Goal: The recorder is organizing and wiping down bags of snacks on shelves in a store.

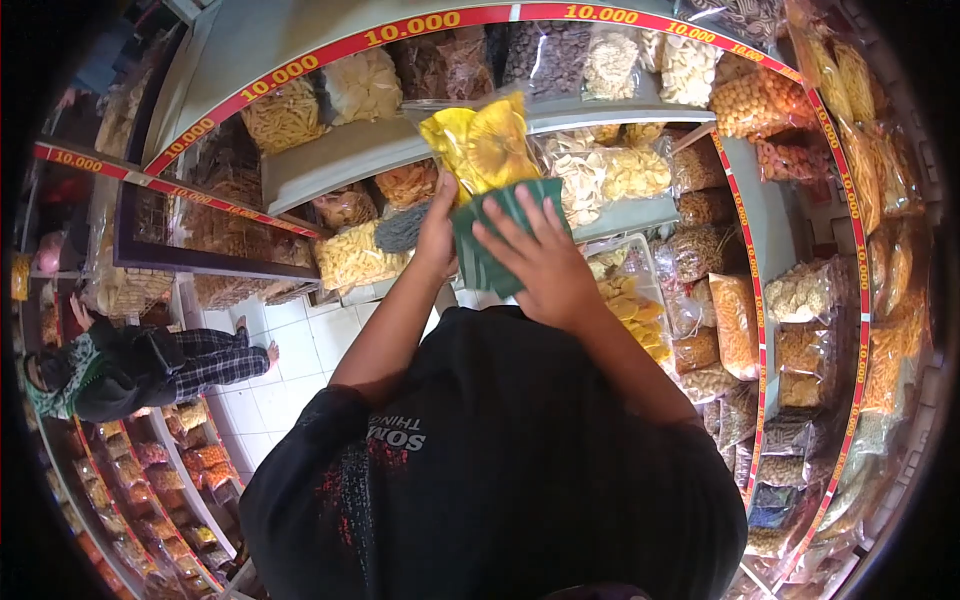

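Note:
Before my chest, my left hand (439,236) grips the left side of a clear plastic bag of yellow chips (484,146). A green striped cloth (491,244) lies against the bag's lower part. My right hand (540,251) is spread over the cloth with its fingers apart, pressing it towards the bag. The bag's bottom and the left thumb's hold are partly hidden by the cloth. A dark grey fluffy thing (405,229) is beside my left hand, in front of a bag of pale yellow snacks (356,259).
Curved shelves (360,146) with red-and-yellow price strips hold many bagged snacks ahead and at the right. A white basket (649,259) with yellow chips (634,315) stands close to my right arm. Another person (142,367) is at the left on the tiled floor (322,337), near more shelves.

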{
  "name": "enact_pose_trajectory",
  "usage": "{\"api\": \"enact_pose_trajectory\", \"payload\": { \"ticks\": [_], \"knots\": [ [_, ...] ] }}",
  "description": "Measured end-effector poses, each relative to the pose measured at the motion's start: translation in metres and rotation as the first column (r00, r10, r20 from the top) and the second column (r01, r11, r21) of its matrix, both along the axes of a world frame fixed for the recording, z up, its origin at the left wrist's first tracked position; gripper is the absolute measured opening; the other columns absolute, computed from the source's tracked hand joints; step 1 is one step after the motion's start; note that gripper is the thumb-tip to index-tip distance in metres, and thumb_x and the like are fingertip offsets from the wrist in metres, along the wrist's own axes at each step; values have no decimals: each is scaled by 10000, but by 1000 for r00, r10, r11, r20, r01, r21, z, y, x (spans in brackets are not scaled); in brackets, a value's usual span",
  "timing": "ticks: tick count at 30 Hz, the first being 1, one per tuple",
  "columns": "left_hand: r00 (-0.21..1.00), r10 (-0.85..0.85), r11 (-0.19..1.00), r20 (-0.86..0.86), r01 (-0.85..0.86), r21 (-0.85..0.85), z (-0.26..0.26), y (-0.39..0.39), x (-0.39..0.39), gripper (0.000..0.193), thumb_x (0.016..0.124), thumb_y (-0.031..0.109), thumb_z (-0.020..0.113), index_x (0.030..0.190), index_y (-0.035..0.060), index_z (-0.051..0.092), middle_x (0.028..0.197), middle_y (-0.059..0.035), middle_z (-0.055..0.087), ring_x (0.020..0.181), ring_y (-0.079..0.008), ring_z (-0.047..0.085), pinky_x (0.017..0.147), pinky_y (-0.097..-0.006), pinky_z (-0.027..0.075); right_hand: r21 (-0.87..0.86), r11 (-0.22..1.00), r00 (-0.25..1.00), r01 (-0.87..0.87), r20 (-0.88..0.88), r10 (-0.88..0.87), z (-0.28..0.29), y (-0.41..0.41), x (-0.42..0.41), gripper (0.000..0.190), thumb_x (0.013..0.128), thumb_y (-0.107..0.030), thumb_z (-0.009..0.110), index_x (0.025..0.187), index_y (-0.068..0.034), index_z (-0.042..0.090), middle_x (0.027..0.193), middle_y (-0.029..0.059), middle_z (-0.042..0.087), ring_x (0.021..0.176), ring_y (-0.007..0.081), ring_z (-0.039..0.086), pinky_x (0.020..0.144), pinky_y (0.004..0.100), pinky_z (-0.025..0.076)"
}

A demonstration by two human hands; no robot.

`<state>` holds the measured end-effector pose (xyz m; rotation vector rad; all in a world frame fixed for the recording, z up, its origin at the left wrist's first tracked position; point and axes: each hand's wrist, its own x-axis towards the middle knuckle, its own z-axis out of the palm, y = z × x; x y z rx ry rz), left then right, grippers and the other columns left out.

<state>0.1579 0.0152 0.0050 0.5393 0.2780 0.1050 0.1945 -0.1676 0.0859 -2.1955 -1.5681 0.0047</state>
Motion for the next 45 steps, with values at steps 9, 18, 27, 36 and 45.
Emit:
{"api": "enact_pose_trajectory", "payload": {
  "ticks": [9, 18, 27, 36, 45],
  "knots": [
    [995, -23, 957, 97, -6, 289, 0, -37, 22, 588, 1005, 410, 400, 1463, 86, 228, 1401, -114, 403, 1278, -217, 433, 1050, -348, 367, -66, 997, 997, 27, 77, -22, -34, -47, -17, 856, 621, -118, 627, 1438, -217, 392, 1540, 26, 279, 1429, 345, 199, 1141, 557, 160],
    [960, -278, 570, 28, 141, 810, -14, -78, 16, 584, 970, 175, 471, 1482, 63, 213, 1429, -157, 390, 1326, -242, 369, 1094, -362, 303, 193, 936, 954, 296, -6, -300, 7, -48, 9, 730, 669, -126, 588, 1387, -179, 471, 1535, 42, 291, 1425, 432, 119, 1132, 600, 95],
    [966, -260, 826, -2, 223, 518, 12, -108, 18, 631, 1007, 392, 392, 1473, 9, 206, 1491, -151, 296, 1355, -250, 336, 1095, -367, 308, 471, 665, 810, 580, -421, -408, 1, -84, 55, 523, 823, -86, 549, 1345, -81, 508, 1522, 94, 317, 1443, 337, 148, 1167, 463, 89],
    [948, -314, 941, 50, 303, 152, -2, -113, 27, 560, 1000, 462, 362, 1365, 40, 408, 1308, -133, 527, 1165, -270, 547, 996, -404, 441, 187, 429, -94, 884, -826, 555, -71, -140, -9, 539, 909, -171, 598, 1388, -40, 386, 1366, 61, 496, 1253, 203, 469, 1087, 353, 321],
    [978, -207, 559, -23, 138, 818, -2, -132, 38, 532, 1011, 351, 398, 1423, 27, 308, 1357, -143, 450, 1250, -237, 451, 1032, -355, 367, 215, 376, 93, 902, -944, 317, -87, -157, -24, 620, 793, -28, 703, 1353, -20, 438, 1320, 70, 527, 1206, 194, 497, 1048, 345, 354]
  ]
}}
